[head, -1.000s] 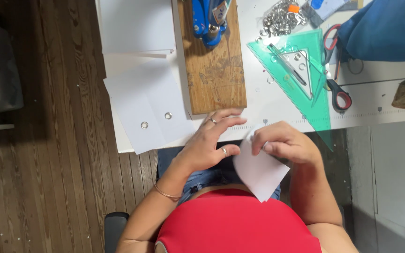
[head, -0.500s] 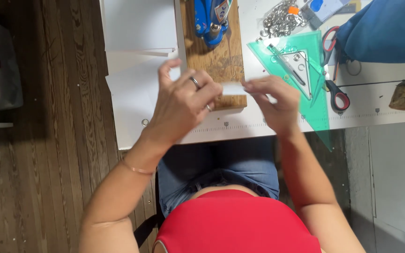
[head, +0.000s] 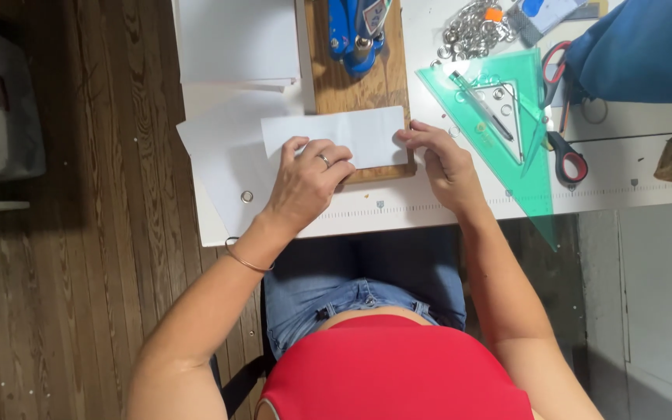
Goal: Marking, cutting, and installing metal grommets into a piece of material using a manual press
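A folded white paper strip (head: 367,132) lies across the near end of a wooden board (head: 355,85) on a white table (head: 429,204). My left hand (head: 309,179) presses the strip's left half with its fingertips; a ring is on one finger. My right hand (head: 445,163) pinches the strip's right end at the board's edge. A blue eyelet press (head: 355,31) stands at the far end of the board.
White sheets (head: 231,155) with a metal eyelet (head: 246,197) lie left of the board, more paper (head: 235,39) behind. A green set square (head: 507,124) with a pen, red-handled scissors (head: 561,140), loose metal eyelets (head: 472,31) and blue cloth (head: 647,54) sit right.
Both hands rose from my lap to the table with the white paper, then laid it flat across the wooden board; it now lies there as a long strip.
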